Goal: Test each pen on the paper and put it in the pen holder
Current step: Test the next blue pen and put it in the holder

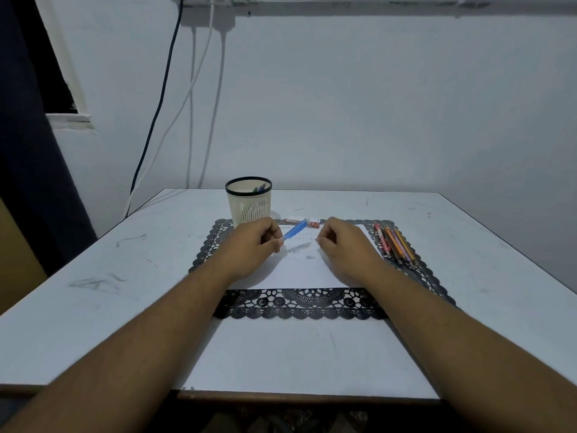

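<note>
Both my forearms reach in over the worktop and a black lace mat. On it lies the paper, its faint marks too small to read. My left hand pinches a blue pen above the paper; my right hand rests curled on the sheet, holding nothing I can see. Behind stands the holder with pens inside. Right lie more pens. A red eraser's label is unreadable.

A single head-worn wide-angle view looks forward and down over the counter from its near edge at 6 o'clock, facing the wall at 12 o'clock, both forearms reaching in close below.
</note>
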The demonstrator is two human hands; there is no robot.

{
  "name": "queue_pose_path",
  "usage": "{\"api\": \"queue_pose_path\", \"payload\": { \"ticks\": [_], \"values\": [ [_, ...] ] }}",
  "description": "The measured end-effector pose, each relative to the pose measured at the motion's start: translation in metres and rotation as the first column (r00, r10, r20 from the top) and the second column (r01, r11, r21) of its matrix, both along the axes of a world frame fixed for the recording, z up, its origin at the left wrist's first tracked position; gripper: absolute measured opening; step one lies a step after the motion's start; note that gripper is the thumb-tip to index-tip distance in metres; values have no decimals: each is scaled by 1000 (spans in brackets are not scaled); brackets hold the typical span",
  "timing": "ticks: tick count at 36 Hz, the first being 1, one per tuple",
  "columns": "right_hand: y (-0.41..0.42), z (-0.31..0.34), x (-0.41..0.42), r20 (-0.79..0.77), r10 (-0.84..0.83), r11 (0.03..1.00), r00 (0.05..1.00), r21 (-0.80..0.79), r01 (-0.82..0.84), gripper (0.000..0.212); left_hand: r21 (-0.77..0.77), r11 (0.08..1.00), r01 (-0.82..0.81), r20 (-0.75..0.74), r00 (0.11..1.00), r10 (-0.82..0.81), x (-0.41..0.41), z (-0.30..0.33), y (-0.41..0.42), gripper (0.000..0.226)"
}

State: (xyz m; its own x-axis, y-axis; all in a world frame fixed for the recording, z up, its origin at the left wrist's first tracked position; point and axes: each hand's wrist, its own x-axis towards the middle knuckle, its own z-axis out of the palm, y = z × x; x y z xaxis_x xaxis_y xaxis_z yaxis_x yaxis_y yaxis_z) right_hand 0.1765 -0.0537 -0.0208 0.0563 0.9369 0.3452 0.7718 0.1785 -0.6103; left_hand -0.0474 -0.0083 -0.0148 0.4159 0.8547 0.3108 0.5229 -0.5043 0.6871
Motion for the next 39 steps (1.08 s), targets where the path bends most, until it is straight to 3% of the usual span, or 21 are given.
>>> {"api": "queue_pose_path", "payload": {
  "ticks": [5,10,17,22,39],
  "values": [
    [-3,9,9,-240,25,995,971,103,0,17,-5,1000,-8,-4,1000,8,0,-1,-1,11],
    [-5,11,14,-407,-10,997,913,66,40,22,3,1000,5,-25,1000,-5,1,0,-5,9],
    [-4,12,12,-761,62,997,646,70,-14,10,62,998,24,-88,996,-18,3,4,-10,10],
    [-6,13,4,-813,89,996,576,60,-69,10,75,996,53,-76,996,-47,4,4,-11,10],
    [-7,10,-2,-729,87,996,679,67,-56,9,144,985,99,-92,992,-87,4,4,-9,6]
  ]
}}
